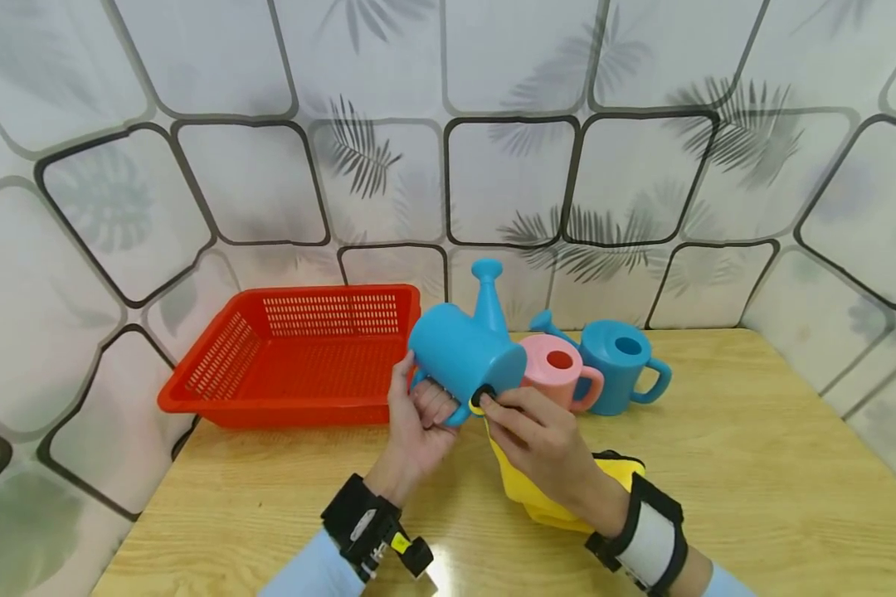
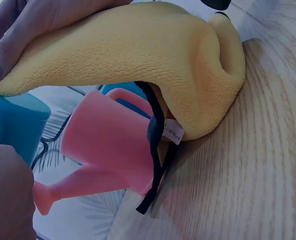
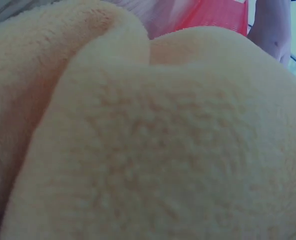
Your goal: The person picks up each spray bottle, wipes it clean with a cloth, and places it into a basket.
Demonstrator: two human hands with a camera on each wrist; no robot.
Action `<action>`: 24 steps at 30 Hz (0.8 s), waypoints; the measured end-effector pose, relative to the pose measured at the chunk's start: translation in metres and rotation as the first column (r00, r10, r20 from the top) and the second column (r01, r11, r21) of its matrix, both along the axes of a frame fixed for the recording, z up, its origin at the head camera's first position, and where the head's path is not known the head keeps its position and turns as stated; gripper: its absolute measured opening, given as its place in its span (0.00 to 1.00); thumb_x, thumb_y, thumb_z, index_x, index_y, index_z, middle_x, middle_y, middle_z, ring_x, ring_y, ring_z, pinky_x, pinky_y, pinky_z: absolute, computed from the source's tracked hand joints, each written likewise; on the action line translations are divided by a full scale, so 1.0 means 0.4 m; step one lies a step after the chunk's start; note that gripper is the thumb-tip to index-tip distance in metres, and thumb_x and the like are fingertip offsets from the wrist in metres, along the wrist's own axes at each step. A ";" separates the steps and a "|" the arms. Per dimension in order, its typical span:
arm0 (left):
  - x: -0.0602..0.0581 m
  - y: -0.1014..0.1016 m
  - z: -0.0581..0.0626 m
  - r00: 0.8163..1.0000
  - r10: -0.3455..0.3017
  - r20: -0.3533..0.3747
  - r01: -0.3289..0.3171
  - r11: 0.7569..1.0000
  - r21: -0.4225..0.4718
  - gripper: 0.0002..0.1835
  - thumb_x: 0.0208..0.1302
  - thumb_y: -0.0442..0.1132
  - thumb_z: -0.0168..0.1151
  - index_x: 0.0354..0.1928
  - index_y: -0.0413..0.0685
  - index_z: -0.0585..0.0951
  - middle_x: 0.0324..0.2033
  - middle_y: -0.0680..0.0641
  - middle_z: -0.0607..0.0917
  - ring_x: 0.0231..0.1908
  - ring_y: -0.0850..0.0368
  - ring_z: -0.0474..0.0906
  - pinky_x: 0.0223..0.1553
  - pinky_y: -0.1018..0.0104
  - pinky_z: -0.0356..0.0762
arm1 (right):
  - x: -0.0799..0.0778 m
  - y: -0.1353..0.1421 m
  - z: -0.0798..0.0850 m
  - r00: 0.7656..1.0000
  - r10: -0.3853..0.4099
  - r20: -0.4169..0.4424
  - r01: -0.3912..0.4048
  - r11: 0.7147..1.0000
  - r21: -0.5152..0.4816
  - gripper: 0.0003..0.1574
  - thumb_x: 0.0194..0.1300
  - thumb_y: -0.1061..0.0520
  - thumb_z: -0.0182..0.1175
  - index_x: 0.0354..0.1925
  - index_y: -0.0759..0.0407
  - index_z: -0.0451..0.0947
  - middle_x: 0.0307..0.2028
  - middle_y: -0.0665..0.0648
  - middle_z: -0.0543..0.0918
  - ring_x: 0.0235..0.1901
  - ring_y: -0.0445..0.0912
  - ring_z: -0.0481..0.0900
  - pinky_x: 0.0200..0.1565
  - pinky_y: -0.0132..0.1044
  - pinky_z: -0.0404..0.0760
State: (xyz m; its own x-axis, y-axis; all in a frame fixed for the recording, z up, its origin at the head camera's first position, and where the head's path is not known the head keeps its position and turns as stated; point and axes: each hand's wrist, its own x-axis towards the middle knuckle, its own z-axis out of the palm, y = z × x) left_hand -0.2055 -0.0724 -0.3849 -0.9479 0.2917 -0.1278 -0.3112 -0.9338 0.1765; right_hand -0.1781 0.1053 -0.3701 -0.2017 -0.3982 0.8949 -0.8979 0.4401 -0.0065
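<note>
Blue can up off the worktop, tipped on its side between both hands, spout upward. Long axis runs left to right, base end sloping down toward the right hand. Left hand beneath the body, fingers curled round the handle. Right hand nearer the base: fingers pinch a dark-trimmed end of the yellow cloth at the base's lower edge, can just left of them. Remaining cloth droops below the right hand. Pink can stands just beyond.

Blue watering can, yellow cloth, leaf-patterned backdrop
</note>
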 end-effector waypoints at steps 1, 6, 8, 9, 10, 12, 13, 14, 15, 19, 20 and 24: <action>0.000 -0.001 0.001 1.000 -0.003 -0.005 0.003 1.000 0.000 0.30 0.61 0.54 0.62 0.11 0.54 0.56 0.07 0.55 0.55 0.10 0.63 0.50 0.12 0.74 0.55 | 0.001 0.002 0.000 1.000 -0.001 0.003 0.001 1.000 0.016 0.25 0.74 0.50 0.50 0.40 0.67 0.86 0.30 0.58 0.82 0.31 0.47 0.80 0.31 0.43 0.88; 0.002 -0.003 0.000 1.000 -0.013 -0.011 0.013 1.000 -0.013 0.30 0.62 0.56 0.60 0.11 0.54 0.56 0.08 0.55 0.55 0.10 0.63 0.50 0.12 0.74 0.55 | 0.001 0.012 -0.002 1.000 0.013 0.012 -0.014 0.997 0.073 0.27 0.75 0.49 0.47 0.40 0.66 0.86 0.31 0.57 0.83 0.31 0.46 0.80 0.31 0.41 0.88; 0.004 -0.004 -0.002 1.000 -0.019 -0.009 0.019 1.000 -0.014 0.30 0.62 0.56 0.59 0.11 0.54 0.56 0.08 0.55 0.55 0.10 0.63 0.50 0.13 0.74 0.54 | 0.001 0.015 -0.003 1.000 0.017 0.008 -0.018 0.996 0.083 0.27 0.75 0.49 0.46 0.40 0.66 0.86 0.30 0.57 0.83 0.31 0.46 0.80 0.31 0.41 0.88; 0.005 -0.004 -0.003 1.000 -0.022 -0.010 0.022 1.000 -0.015 0.30 0.62 0.56 0.59 0.12 0.54 0.56 0.08 0.55 0.55 0.10 0.63 0.50 0.13 0.74 0.54 | 0.001 0.016 -0.004 1.000 0.019 0.005 -0.019 0.996 0.085 0.27 0.75 0.49 0.46 0.40 0.66 0.86 0.30 0.57 0.83 0.31 0.46 0.81 0.30 0.41 0.88; 0.006 -0.005 -0.003 1.000 -0.026 -0.012 0.026 0.999 -0.020 0.30 0.62 0.56 0.59 0.12 0.54 0.56 0.08 0.55 0.54 0.10 0.63 0.50 0.13 0.74 0.54 | 0.001 0.017 -0.004 1.000 0.020 0.002 -0.020 0.996 0.087 0.27 0.75 0.49 0.46 0.40 0.66 0.86 0.30 0.57 0.83 0.31 0.46 0.81 0.30 0.41 0.88; 0.008 -0.006 -0.003 0.999 -0.033 -0.015 0.032 0.999 -0.023 0.30 0.62 0.56 0.60 0.12 0.54 0.56 0.08 0.55 0.54 0.11 0.63 0.49 0.13 0.74 0.54 | 0.002 0.019 -0.005 1.000 0.022 0.000 -0.022 0.996 0.088 0.27 0.75 0.49 0.46 0.40 0.66 0.86 0.31 0.57 0.83 0.31 0.45 0.81 0.31 0.41 0.88; 0.009 -0.007 -0.004 0.999 -0.036 -0.017 0.035 0.999 -0.026 0.30 0.62 0.56 0.60 0.12 0.54 0.56 0.08 0.55 0.54 0.11 0.63 0.49 0.13 0.74 0.54 | 0.003 0.020 -0.006 1.000 0.024 0.000 -0.024 0.996 0.087 0.26 0.75 0.49 0.47 0.40 0.66 0.86 0.31 0.57 0.83 0.31 0.45 0.81 0.30 0.41 0.88; 0.010 -0.007 -0.004 0.999 -0.038 -0.020 0.037 0.999 -0.032 0.30 0.62 0.56 0.60 0.12 0.54 0.55 0.08 0.55 0.54 0.11 0.63 0.49 0.13 0.74 0.55 | 0.004 0.021 -0.006 1.000 0.028 0.001 -0.028 0.996 0.086 0.26 0.75 0.50 0.47 0.40 0.66 0.86 0.31 0.57 0.83 0.31 0.46 0.81 0.31 0.41 0.88; 0.012 -0.008 -0.004 0.999 -0.041 -0.022 0.040 0.999 -0.037 0.31 0.62 0.56 0.60 0.12 0.54 0.55 0.08 0.55 0.54 0.11 0.63 0.49 0.13 0.74 0.55 | 0.005 0.022 -0.007 1.000 0.028 0.002 -0.028 0.996 0.086 0.25 0.75 0.50 0.48 0.40 0.65 0.86 0.31 0.57 0.83 0.32 0.46 0.81 0.31 0.42 0.88; 0.020 -0.013 -0.005 0.997 -0.054 -0.050 0.052 0.997 -0.052 0.31 0.62 0.56 0.59 0.12 0.54 0.54 0.08 0.55 0.53 0.11 0.62 0.48 0.14 0.73 0.52 | 0.011 0.031 -0.010 1.000 0.015 0.013 -0.016 0.997 0.076 0.24 0.74 0.50 0.49 0.40 0.66 0.86 0.31 0.57 0.84 0.32 0.46 0.81 0.31 0.43 0.88; 0.023 -0.014 -0.006 0.996 -0.058 -0.061 0.055 0.997 -0.057 0.31 0.63 0.56 0.59 0.12 0.54 0.54 0.09 0.55 0.53 0.11 0.62 0.48 0.14 0.73 0.50 | 0.012 0.033 -0.010 1.000 0.008 0.019 -0.009 0.998 0.069 0.24 0.74 0.50 0.50 0.40 0.66 0.86 0.32 0.57 0.84 0.32 0.46 0.81 0.31 0.44 0.88; 0.032 -0.022 -0.010 0.992 -0.064 -0.110 0.056 0.996 -0.071 0.30 0.66 0.56 0.55 0.13 0.54 0.54 0.09 0.55 0.53 0.11 0.63 0.48 0.16 0.73 0.47 | 0.015 0.043 -0.012 0.999 -0.031 0.031 0.030 0.999 0.043 0.24 0.74 0.49 0.50 0.40 0.66 0.85 0.32 0.58 0.85 0.32 0.46 0.82 0.31 0.45 0.88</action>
State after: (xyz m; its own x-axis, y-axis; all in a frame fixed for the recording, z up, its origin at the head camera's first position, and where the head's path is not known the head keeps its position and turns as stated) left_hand -0.1928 -0.0814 -0.3889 -0.9384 0.3429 -0.0428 -0.3409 -0.8987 0.2759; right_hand -0.1721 0.1226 -0.3749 -0.2421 -0.4294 0.8701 -0.8838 0.4676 -0.0152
